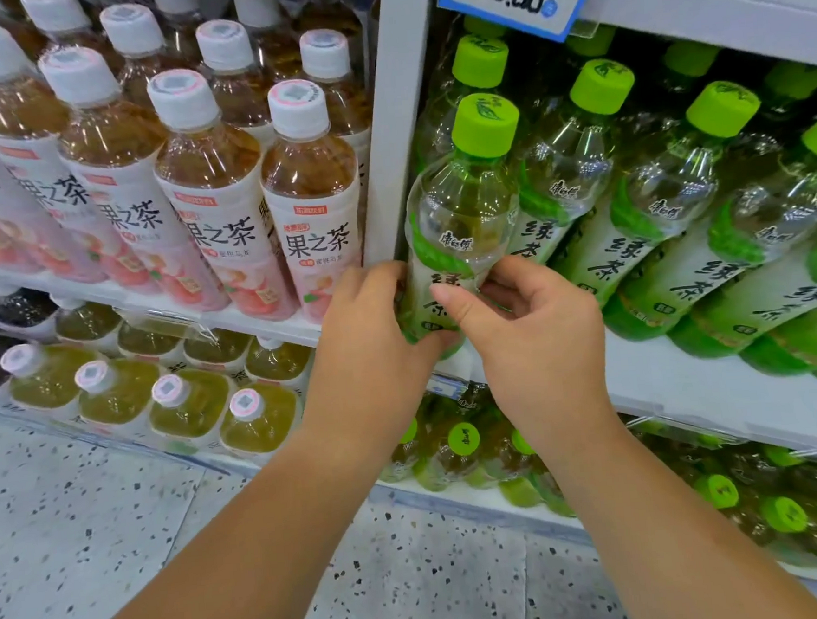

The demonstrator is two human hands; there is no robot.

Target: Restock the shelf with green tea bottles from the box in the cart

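Standing at the shelving, I note both hands closed on one green tea bottle (pixel 463 218) at the centre of the frame. The left hand (pixel 373 321) wraps the lower label from the left side, fingers curled behind the body; the right hand (pixel 538 319) pinches the same label from the right, thumb across the front and fingers bent around the side. The bottle stands roughly upright at the front left end of the green tea row, its base at the shelf edge (pixel 692 386) and its side close against the white upright divider (pixel 395 141).

Finding: this appears to be the seating step, the bottle being squared into its slot. The neighbouring green tea bottles (pixel 582 191) run away to the right of the frame, caps up and labels facing out. The peach tea bottles (pixel 312 209), left of the divider, are not involved.

Recommendation: keep the base fully on the shelf before letting go, turn the label to match its neighbours, and push straight back rather than sideways, so the next bottle is not knocked. The thin plastic should be held low and lightly to avoid denting.

The box and cart are not in view.
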